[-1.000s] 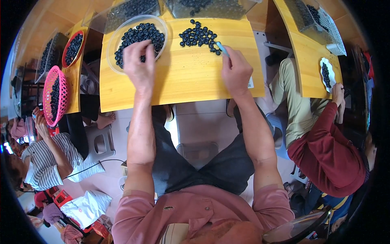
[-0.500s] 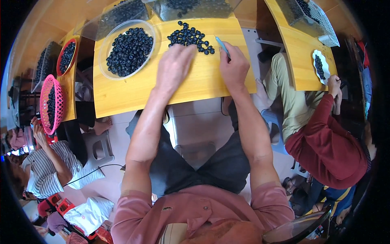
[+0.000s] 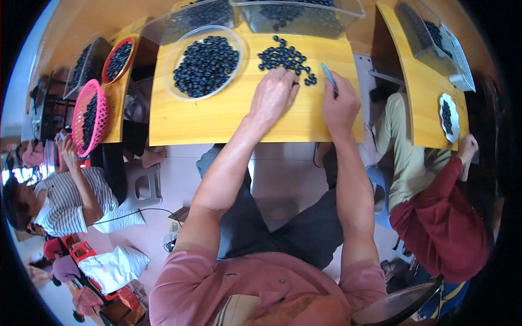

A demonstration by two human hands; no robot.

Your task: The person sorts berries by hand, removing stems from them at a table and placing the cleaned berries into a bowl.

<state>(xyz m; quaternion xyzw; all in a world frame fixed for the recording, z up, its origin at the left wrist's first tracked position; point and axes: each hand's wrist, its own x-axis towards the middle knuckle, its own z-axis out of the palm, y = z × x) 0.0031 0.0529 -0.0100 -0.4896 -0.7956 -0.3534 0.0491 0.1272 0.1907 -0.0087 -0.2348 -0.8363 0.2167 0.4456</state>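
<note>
My left hand (image 3: 273, 96) rests at the near edge of a loose pile of small, round, black bead- or berry-like pieces (image 3: 280, 54). Its fingers are bent and pressed together; whatever is between the fingertips is hidden. To the right of the pile, my right hand (image 3: 341, 103) is closed round a thin pale-blue pen-like tool (image 3: 328, 75), whose upper end points away from me. A few stray pieces lie between the two hands. Left of the pile stands a round clear plastic bowl (image 3: 241, 58), filled with many of the same pieces.
Clear bins (image 3: 348, 22) of black pieces line the far edge of the yellow wooden table (image 3: 217, 122). To the left are a pink basket (image 3: 102, 117) and a red bowl (image 3: 105, 70). A white scalloped dish (image 3: 454, 130) is at right. People sit at both sides.
The whole view has shifted, so the table appears further right and higher. My left hand, blurred before, now looks sharp at the pile. My right hand keeps the blue tool.
</note>
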